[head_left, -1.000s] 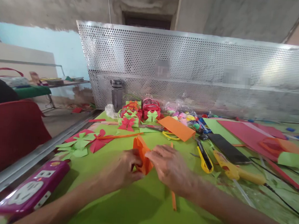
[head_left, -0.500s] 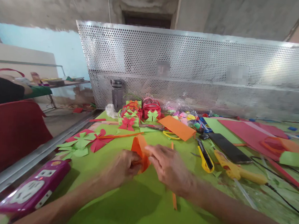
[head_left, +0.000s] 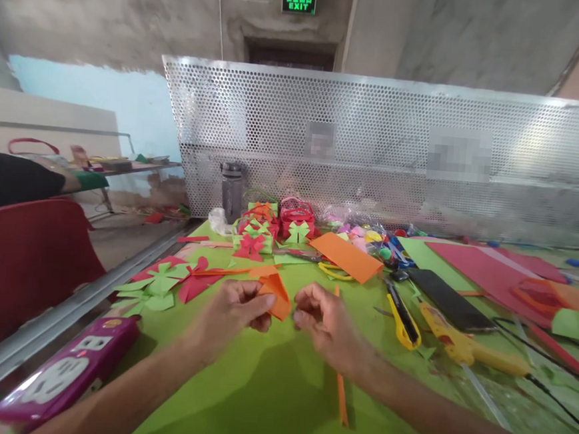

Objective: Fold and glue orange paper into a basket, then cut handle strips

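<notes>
A folded piece of orange paper [head_left: 277,295] is pinched in my left hand [head_left: 245,305], above the green table surface [head_left: 256,388]. Just right of the paper is my right hand [head_left: 320,316], its fingers curled and apart from the paper, with a gap between thumb and forefinger. A thin orange paper strip [head_left: 341,398] lies on the table, partly hidden by my right hand. Red and green paper flowers [head_left: 156,285] are to the left. Small red and green paper baskets [head_left: 296,221] with bows stand behind my hands.
On the right are a yellow cutter [head_left: 400,316], a black phone [head_left: 448,300], a yellow glue gun [head_left: 460,341] and red sheets [head_left: 485,276]. A purple case [head_left: 74,367] sits front left, a bottle [head_left: 231,192] at the back. A person's arm [head_left: 22,176] shows far left.
My right hand has let go of the orange paper and moved slightly right. The paper has been turned in my left hand. The view has tilted up a little.
</notes>
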`<state>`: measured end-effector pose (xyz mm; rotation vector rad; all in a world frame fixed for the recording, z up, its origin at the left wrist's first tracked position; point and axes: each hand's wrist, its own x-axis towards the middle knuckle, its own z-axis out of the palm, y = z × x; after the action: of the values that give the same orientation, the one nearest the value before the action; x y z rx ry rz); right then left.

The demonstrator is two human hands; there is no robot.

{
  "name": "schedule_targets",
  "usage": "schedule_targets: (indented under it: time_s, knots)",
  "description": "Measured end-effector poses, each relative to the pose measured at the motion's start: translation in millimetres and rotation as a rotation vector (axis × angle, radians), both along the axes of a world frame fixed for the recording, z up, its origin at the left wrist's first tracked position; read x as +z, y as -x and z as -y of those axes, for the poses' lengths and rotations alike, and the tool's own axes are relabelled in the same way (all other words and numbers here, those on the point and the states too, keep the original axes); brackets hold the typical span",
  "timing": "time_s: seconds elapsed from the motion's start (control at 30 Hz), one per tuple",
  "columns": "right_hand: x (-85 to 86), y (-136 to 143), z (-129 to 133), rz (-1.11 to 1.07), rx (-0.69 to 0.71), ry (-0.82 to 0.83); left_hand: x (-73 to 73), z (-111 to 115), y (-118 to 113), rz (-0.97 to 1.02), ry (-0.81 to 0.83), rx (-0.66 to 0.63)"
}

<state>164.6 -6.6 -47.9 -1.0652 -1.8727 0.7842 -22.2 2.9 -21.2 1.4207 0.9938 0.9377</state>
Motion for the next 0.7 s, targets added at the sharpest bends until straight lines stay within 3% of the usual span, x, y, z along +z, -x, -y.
schedule_targets:
  time_s: [0.1,0.37,0.7]
  knots:
    - [2.4,3,6,-0.049,0.048,0.016,-3.9,-1,-1,0.203,0.144,-0.024]
    - [8.4,7,15,-0.144,0.076,-0.025,-4.8,-2,-3,0.414,0.236,-0.038]
    - [4.9,-1,2,-0.152,-0.113,-0.051,4.2,-4,2,0.569,0.28,-0.019]
